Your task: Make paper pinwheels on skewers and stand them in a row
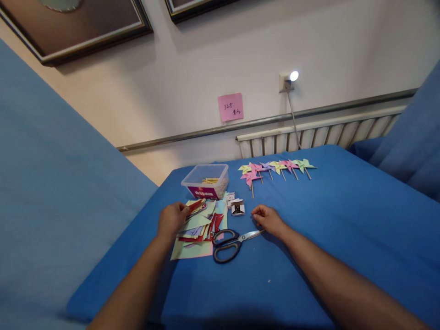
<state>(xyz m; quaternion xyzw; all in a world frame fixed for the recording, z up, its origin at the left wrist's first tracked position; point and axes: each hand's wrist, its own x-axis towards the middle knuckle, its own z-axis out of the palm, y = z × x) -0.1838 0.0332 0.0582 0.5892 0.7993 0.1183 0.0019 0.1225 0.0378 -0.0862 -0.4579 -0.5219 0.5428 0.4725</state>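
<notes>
My left hand (173, 220) is closed at the edge of a small stack of coloured paper pieces (196, 207), red on top, its fingertips pinching them. Under and beside that lies a pile of cut paper (197, 229) in red, purple and pale green on larger sheets. To the right, my right hand (270, 221) hovers low over the cloth with curled fingers; whatever they may hold is too small to make out. Just below it point the tips of black-handled scissors (237, 242), lying on the cloth. A small open box (238, 208) with dark pins sits between the hands.
A clear plastic tub (205, 176) with thin wooden sticks stands behind the paper. Several paper pinwheels (275, 168) on sticks lie along the back of the blue-covered table (326, 220). A radiator (323, 130) and a wall socket (285, 83) with a cable are beyond.
</notes>
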